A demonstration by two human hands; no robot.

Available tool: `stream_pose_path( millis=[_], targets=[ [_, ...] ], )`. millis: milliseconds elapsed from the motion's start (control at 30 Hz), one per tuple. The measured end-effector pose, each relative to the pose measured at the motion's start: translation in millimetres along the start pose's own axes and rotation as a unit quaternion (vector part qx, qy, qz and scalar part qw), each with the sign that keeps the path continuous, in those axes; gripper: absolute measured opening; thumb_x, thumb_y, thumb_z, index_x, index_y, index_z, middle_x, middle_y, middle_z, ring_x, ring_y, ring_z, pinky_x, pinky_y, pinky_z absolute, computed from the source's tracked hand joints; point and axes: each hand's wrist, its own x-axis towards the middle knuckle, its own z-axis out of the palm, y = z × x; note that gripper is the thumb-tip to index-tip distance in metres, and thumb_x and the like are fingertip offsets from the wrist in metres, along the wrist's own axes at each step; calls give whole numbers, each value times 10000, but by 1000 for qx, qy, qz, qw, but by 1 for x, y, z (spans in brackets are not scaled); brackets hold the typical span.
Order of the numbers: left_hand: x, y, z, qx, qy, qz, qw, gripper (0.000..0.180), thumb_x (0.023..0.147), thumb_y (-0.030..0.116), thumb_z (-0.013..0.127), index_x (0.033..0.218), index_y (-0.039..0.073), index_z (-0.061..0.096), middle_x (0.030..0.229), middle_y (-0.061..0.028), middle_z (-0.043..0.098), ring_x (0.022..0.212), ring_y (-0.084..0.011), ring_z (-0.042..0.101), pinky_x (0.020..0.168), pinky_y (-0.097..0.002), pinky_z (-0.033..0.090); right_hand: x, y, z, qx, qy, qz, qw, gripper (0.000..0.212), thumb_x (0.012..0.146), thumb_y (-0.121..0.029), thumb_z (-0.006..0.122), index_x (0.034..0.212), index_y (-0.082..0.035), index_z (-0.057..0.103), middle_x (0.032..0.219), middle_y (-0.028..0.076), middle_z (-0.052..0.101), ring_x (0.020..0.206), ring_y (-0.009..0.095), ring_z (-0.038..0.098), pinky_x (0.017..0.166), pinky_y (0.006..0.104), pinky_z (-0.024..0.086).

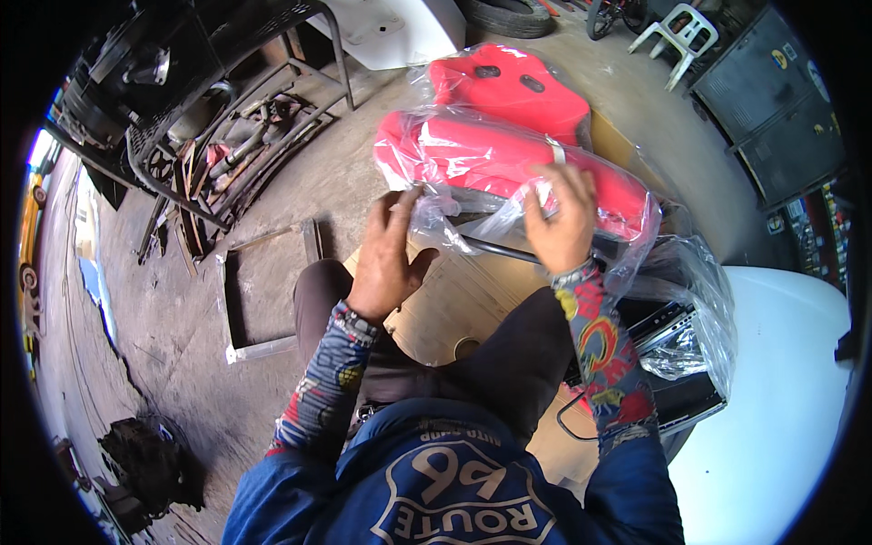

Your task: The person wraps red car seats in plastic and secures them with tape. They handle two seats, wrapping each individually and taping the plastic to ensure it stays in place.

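Observation:
A red bucket seat with slots in its backrest lies before me, wrapped in clear plastic film. A black bar shows along its near edge. My left hand is at the film's near left edge, its thumb apart from its bent fingers; whether the fingertips touch the film I cannot tell. My right hand is over the seat's near side, slightly blurred, with thumb and fingers apart beside a raised fold of film. Neither hand clearly grips anything.
Cardboard lies between my knees. To the right are black metal seat rails under plastic and a white panel. A metal frame lies left, near a rack with scrap. A white chair and grey cabinet stand farther back.

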Motion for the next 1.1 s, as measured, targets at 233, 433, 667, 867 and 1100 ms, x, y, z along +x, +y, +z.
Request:
stream_pose_path(
  millis=[233, 433, 667, 867, 1100],
  targets=[
    [34, -41, 38, -86, -26, -12, 996, 170, 850, 5, 704, 1010, -17, 655, 926, -142, 670, 911, -313, 676, 806, -368, 540, -2, -34, 36, 210, -323, 198, 901, 447, 854, -209, 716, 1245, -15, 620, 1155, 201, 675, 1057, 340, 661, 924, 422, 509],
    [68, -22, 53, -467, -41, -263, 844, 134, 983, 4, 557, 1088, -29, 632, 968, -45, 674, 877, -147, 639, 796, -298, 535, -10, -22, 45, 192, -323, 198, 906, 509, 846, -266, 732, 1249, 13, 596, 1076, 252, 689, 1055, 413, 658, 883, 454, 512],
    [48, -15, 44, -238, -117, -49, 963, 629, 787, -103, 574, 1402, -4, 479, 1219, -153, 615, 1135, -260, 616, 965, -385, 502, -9, -30, 43, -25, -240, 273, 931, 189, 874, -218, 705, 952, -46, 697, 844, 206, 705, 801, 395, 683, 700, 450, 516],
    [53, -10, 66, -49, -63, 132, 988, 604, 688, -11, 708, 1282, -17, 600, 1218, -214, 586, 1133, -413, 529, 1010, -467, 449, -17, -45, 37, 88, 30, 174, 980, 109, 881, -98, 670, 977, -49, 677, 885, 178, 688, 850, 372, 669, 771, 438, 521],
    [61, -6, 71, 5, -96, 147, 984, 508, 746, -66, 583, 1251, -15, 594, 1200, -230, 572, 1074, -417, 549, 964, -477, 469, -178, -52, -28, 12, 198, 362, 911, 580, 850, -83, 735, 1342, 5, 443, 1281, 163, 442, 1221, 298, 460, 1066, 413, 350]
  ],
)
